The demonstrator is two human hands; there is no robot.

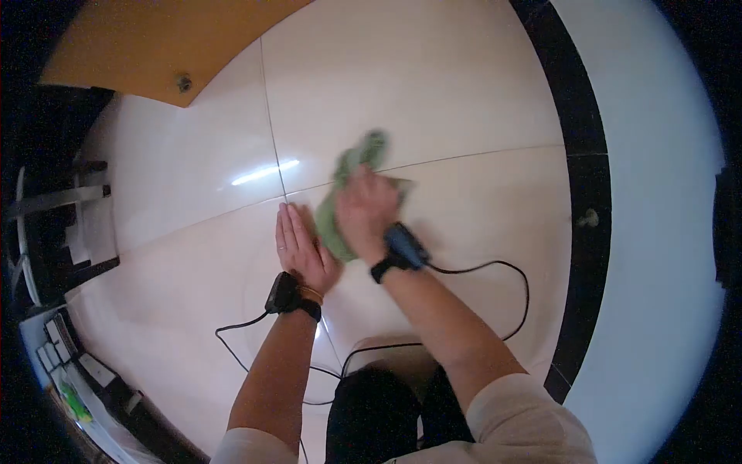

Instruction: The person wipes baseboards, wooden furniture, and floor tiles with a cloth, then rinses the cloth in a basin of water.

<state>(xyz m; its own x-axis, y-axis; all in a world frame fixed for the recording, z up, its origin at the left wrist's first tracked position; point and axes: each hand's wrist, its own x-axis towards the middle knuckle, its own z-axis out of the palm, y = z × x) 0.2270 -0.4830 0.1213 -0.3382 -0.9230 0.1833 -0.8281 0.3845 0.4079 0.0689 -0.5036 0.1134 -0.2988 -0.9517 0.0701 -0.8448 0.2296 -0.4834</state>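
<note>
A crumpled green cloth (330, 229) lies on the glossy tiled floor (440, 93) in front of me. My right hand (365, 207) presses down on the cloth and grips it, a little blurred by motion. Parts of the cloth stick out beyond the fingertips and to both sides; the rest is hidden under the hand. Just left of it, my left hand (303, 249) rests flat on the tiles, fingers stretched out and holding nothing. A black device with a cable is strapped to each wrist.
A wooden panel (154, 46) with a round fitting juts in at the upper left. Black skirting (589, 255) runs along the white wall (657, 232) on the right. At the lower left stands a shelf or box (100, 371) with assorted items. Black cables (528, 294) loop over the floor near my knees.
</note>
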